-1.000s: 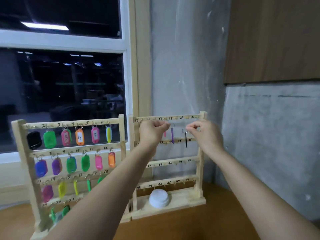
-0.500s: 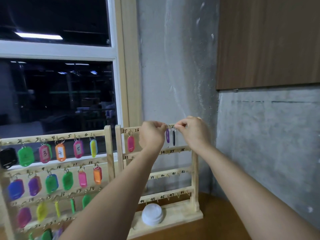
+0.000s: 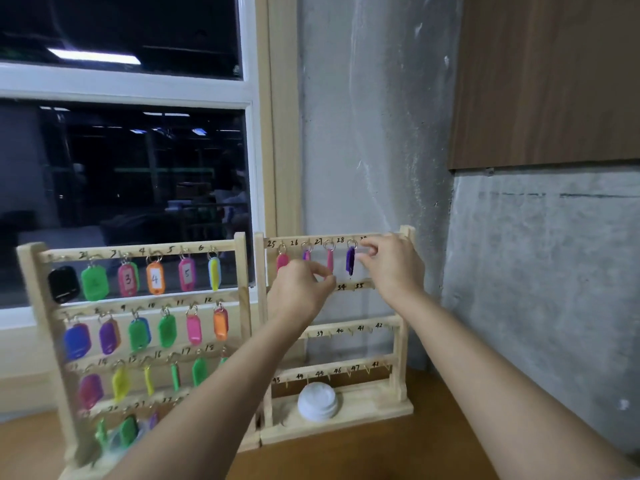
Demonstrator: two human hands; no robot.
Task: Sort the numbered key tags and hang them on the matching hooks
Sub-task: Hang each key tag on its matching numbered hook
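At frame centre the right hand (image 3: 391, 261) is pinching at the rack's (image 3: 403, 341) spot 29, any tag hidden, beside the purple tag (image 3: 350, 261) hanging on 28, while the left hand (image 3: 299, 292) is hovering loosely curled, seemingly empty; next likely means seating the ring.

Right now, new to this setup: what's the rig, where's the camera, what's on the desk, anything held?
No machine: a person works with two bare hands. The picture comes from a head-worn wide-angle camera looking forward and down. On the brown wooden tabletop stand two pale wooden racks of numbered hooks. The left rack holds many coloured plastic key tags. The right rack has four on its top row: a pink tag at 25, a purple tag at 26, a second pink tag at 27, a dark purple tag at 28. A white round cap sits on its base. The left hand curls in front of that row; the right hand is at the top rail. Whether either grip holds anything: hidden.
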